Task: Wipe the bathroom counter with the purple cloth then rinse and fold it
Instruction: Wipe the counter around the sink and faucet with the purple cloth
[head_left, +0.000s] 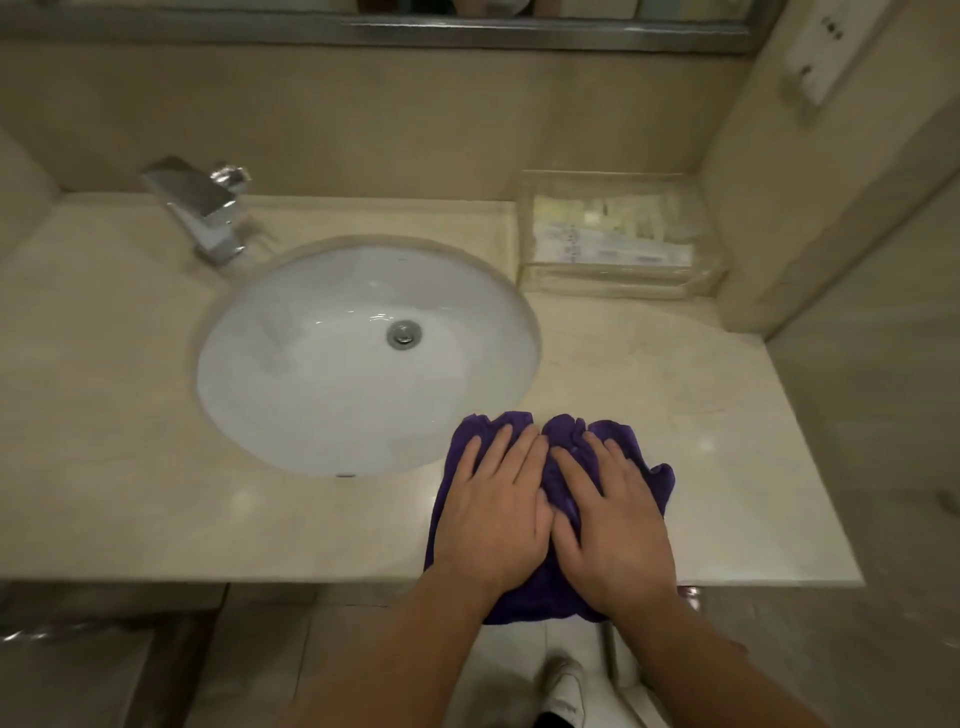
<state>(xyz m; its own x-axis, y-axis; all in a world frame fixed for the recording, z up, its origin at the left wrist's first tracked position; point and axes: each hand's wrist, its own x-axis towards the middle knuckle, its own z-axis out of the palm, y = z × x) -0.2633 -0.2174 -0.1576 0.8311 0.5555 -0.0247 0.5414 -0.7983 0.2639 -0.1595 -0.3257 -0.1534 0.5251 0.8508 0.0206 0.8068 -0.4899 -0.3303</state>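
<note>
Beige counter (727, 415) right of the sink (322, 374) carries the purple cloth (558, 447) at its front edge, left hand (491, 499) and right hand (613, 514) pressing it flat, fingers straight.

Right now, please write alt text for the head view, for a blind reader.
A left hand and a right hand press flat on a crumpled purple cloth at the front edge of a beige counter, right of a white sink. A chrome faucet stands at the back left; a clear tray with packets sits at the back right.
</note>
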